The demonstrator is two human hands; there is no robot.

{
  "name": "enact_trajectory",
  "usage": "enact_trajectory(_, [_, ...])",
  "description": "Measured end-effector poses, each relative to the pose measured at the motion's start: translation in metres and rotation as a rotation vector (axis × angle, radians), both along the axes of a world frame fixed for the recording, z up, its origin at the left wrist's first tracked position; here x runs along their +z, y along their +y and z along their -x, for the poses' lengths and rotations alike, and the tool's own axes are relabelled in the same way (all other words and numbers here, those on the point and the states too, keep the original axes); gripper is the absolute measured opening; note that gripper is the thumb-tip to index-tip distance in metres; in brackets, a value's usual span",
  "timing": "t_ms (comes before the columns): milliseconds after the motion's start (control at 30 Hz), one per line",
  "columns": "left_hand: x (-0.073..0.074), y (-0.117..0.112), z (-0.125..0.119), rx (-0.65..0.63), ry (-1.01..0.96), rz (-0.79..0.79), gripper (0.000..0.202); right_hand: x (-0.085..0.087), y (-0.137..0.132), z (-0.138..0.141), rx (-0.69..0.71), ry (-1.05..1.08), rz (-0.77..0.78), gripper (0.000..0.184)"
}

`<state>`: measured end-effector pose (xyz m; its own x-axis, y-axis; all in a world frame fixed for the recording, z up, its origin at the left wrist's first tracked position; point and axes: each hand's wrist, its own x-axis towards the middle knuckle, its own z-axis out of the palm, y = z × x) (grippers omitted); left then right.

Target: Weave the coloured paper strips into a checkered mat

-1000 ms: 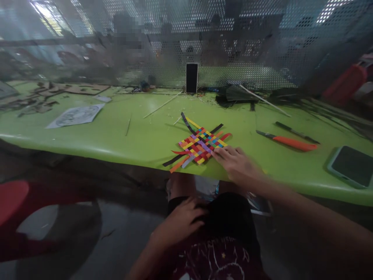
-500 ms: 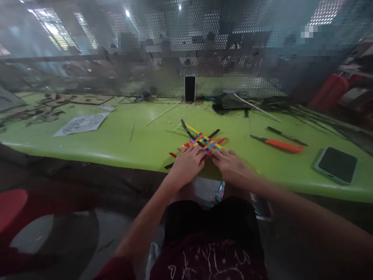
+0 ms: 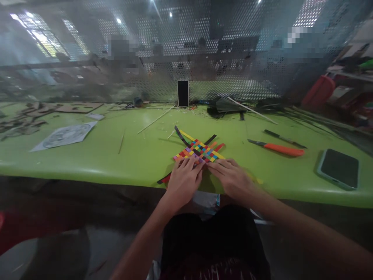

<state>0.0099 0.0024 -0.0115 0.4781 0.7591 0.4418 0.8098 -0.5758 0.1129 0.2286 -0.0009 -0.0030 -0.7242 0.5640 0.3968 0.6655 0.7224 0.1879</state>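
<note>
A small mat woven from colourful flat strips (image 3: pixel 199 149) lies near the front edge of the green table, in red, yellow, blue, black, orange and purple. Loose strip ends stick out around it, two long ones at the far left corner. My left hand (image 3: pixel 185 177) has its fingers bent over the near left edge of the weave, the thumb toward the middle. Against the near right edge, my right hand (image 3: pixel 231 175) holds the weave with its fingers together. Both hands' tips almost meet at the near corner, which they partly hide.
Right of the mat lie an orange-handled knife (image 3: pixel 284 149), a dark slim blade (image 3: pixel 284 138) and a phone (image 3: pixel 339 168). Another phone (image 3: pixel 183 93) stands upright before the mesh screen (image 3: pixel 239 70). A printed paper (image 3: pixel 65 135) and brown scraps (image 3: pixel 26 116) lie at left, dark strips (image 3: pixel 233 105) behind.
The view has tilted up and shifted slightly right, so table things appear lower and further left. Both hands stay at the mat's near edges, with fingers slightly repositioned.
</note>
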Motion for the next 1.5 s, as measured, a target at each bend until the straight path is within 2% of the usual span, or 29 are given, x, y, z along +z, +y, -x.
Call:
enact_trajectory(200, [-0.002, 0.000, 0.000, -0.030, -0.005, -0.025, 0.036, 0.002, -0.004, 0.005, -0.003, 0.022, 0.014, 0.040])
enact_trajectory(300, [-0.003, 0.000, -0.001, -0.038, -0.002, -0.019, 0.037, 0.002, 0.000, 0.002, 0.001, 0.081, 0.103, 0.044])
enact_trajectory(400, [-0.003, 0.000, -0.001, -0.031, -0.016, -0.012, 0.035, 0.009, 0.022, -0.008, -0.005, 0.243, 0.261, 0.042])
enact_trajectory(467, [-0.003, 0.000, -0.001, -0.024, -0.025, -0.006, 0.033, 0.018, 0.044, -0.016, -0.097, 0.378, 0.268, 0.032])
enact_trajectory(533, [-0.003, 0.000, -0.001, -0.015, -0.032, -0.002, 0.032, 0.025, 0.064, -0.022, -0.191, 0.368, 0.306, 0.022])
enact_trajectory(600, [-0.003, 0.000, -0.001, -0.005, -0.040, -0.001, 0.033, 0.028, 0.078, -0.023, -0.199, 0.331, 0.380, 0.015])
enact_trajectory(733, [-0.003, 0.000, -0.001, -0.002, -0.055, -0.001, 0.033, 0.021, 0.087, -0.020, -0.157, 0.298, 0.392, 0.015])
enact_trajectory(933, [-0.001, 0.000, -0.001, -0.009, -0.085, 0.015, 0.034, 0.009, 0.091, -0.022, -0.176, 0.261, 0.411, 0.018])
enact_trajectory(1167, [-0.001, 0.000, -0.001, -0.001, -0.079, 0.027, 0.033, 0.011, 0.091, -0.027, -0.290, 0.355, 0.477, 0.018])
enact_trajectory(1267, [-0.001, 0.000, -0.001, 0.000, -0.080, 0.040, 0.033, 0.022, 0.091, -0.042, -0.388, 0.414, 0.446, 0.017])
enact_trajectory(1367, [-0.001, 0.000, -0.001, -0.009, -0.087, 0.048, 0.033, 0.041, 0.089, -0.070, -0.505, 0.565, 0.384, 0.017])
enact_trajectory(1433, [0.000, 0.000, -0.001, -0.013, -0.094, 0.045, 0.033, 0.052, 0.076, -0.095, -0.533, 0.724, 0.393, 0.023])
enact_trajectory(1500, [0.000, 0.000, -0.001, -0.015, -0.096, 0.046, 0.033, 0.054, 0.048, -0.125, -0.523, 0.766, 0.418, 0.033])
